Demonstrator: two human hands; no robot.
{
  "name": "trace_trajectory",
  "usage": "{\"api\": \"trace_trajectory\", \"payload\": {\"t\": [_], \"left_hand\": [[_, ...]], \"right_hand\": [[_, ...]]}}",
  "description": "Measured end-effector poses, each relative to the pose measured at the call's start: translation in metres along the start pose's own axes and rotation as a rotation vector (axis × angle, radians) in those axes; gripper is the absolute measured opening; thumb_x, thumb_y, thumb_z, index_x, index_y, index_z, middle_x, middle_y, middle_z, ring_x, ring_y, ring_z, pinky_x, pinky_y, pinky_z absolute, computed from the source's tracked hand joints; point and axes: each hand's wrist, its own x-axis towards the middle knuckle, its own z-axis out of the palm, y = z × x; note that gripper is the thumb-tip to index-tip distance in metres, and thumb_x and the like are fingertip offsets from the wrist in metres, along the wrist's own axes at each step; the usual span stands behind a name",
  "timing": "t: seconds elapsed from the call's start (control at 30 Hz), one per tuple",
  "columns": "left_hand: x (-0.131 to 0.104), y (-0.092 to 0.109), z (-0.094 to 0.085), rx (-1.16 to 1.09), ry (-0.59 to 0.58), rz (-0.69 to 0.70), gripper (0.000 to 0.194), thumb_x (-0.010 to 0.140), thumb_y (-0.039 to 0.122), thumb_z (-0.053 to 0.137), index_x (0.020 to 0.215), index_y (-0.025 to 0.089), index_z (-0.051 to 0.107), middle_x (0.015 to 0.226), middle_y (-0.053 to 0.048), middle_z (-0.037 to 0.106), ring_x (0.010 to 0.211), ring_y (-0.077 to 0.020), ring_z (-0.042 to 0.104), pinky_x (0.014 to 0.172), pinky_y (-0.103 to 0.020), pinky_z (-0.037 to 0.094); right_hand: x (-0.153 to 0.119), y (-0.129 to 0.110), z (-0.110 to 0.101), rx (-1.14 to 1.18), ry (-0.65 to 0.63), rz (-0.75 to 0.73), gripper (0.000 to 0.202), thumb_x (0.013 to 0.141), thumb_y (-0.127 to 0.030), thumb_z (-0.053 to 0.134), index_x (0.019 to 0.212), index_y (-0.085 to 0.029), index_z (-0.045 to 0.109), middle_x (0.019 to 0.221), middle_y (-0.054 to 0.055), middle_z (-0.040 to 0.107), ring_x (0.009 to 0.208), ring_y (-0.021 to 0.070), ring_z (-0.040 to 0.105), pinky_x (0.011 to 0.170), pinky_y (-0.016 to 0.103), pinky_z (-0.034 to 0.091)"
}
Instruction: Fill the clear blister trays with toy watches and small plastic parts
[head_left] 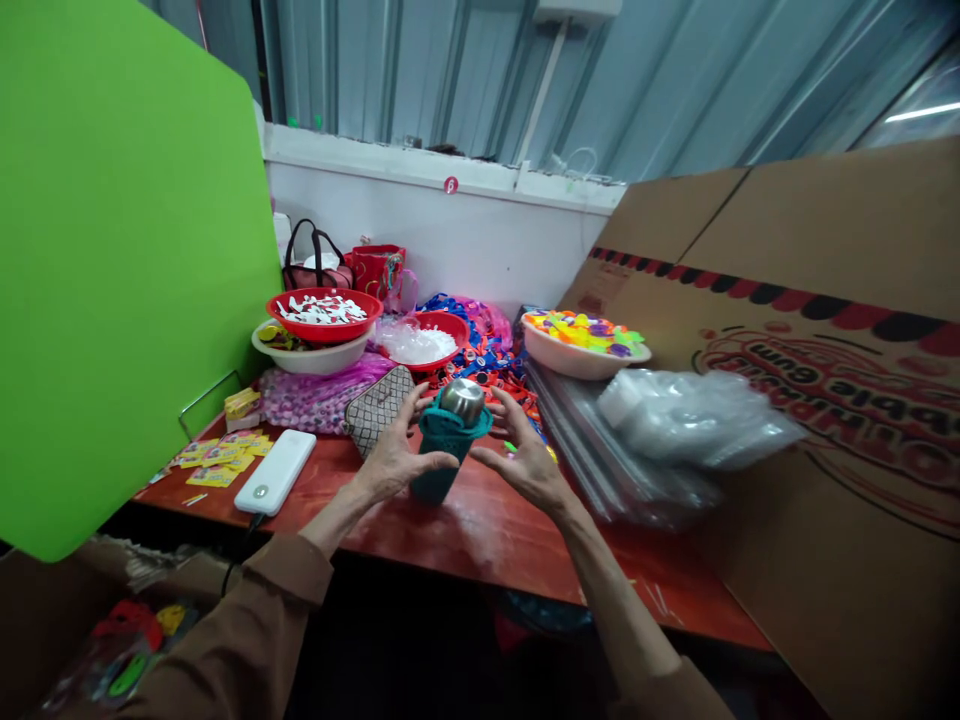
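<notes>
A bottle with a rounded steel cap (463, 400) stands in a teal fabric sleeve (439, 455) on the red table. My left hand (397, 450) is at its left side, fingers spread and curved around it. On the other side is my right hand (525, 460), also with fingers apart. Whether any fingertip touches the sleeve I cannot tell. Just behind my left hand leans a patterned pouch (379, 410). To the left lies a white power bank (276, 472) with a dark cable plugged into it.
Behind are red bowls of white pieces (322, 312) and a pale bowl of colourful pieces (585, 340). Clear plastic bags (690, 420) are stacked on the right beside a large cardboard box (847, 330). A green panel (135, 250) borders the left. Yellow cards (221, 458) lie near it.
</notes>
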Motion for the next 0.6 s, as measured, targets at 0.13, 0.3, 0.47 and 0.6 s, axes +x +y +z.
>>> {"api": "trace_trajectory", "payload": {"t": [0.13,0.3,0.47,0.6], "left_hand": [[-0.004,-0.021,0.002,0.054,-0.111,-0.1,0.1,0.061,0.035,0.093,0.148,0.022,0.044,0.142,-0.012,0.06,0.133,-0.0337,0.052,0.111,-0.043,0.039],[-0.016,-0.051,0.007,0.2,-0.12,-0.233,0.075,0.062,0.036,0.09,0.13,0.02,0.062,0.115,-0.007,0.074,0.11,-0.0333,0.066,0.1,-0.044,0.049],[-0.027,-0.066,0.004,0.069,-0.208,-0.243,0.086,0.06,0.031,0.092,0.138,0.021,0.057,0.124,-0.011,0.071,0.118,-0.0354,0.064,0.101,-0.047,0.05],[-0.019,-0.047,-0.004,-0.094,-0.144,-0.14,0.099,0.065,0.036,0.091,0.151,0.022,0.042,0.147,-0.016,0.054,0.137,-0.0341,0.05,0.113,-0.05,0.04]], "right_hand": [[0.0,0.017,0.023,0.086,-0.129,0.055,0.075,0.078,-0.044,0.081,0.143,-0.024,0.049,0.131,0.013,0.065,0.115,0.0287,0.065,0.1,0.048,0.054],[-0.023,0.047,0.055,0.194,-0.188,0.12,0.046,0.081,-0.035,0.077,0.122,-0.019,0.062,0.117,0.01,0.071,0.106,0.0267,0.068,0.096,0.046,0.054],[-0.04,0.056,0.065,0.276,-0.204,0.254,0.05,0.082,-0.034,0.074,0.127,-0.02,0.058,0.126,0.011,0.069,0.109,0.0257,0.069,0.097,0.047,0.055],[-0.032,0.044,0.051,0.281,-0.196,0.199,0.058,0.082,-0.038,0.076,0.133,-0.022,0.055,0.125,0.011,0.069,0.11,0.0263,0.068,0.095,0.048,0.056]]}}
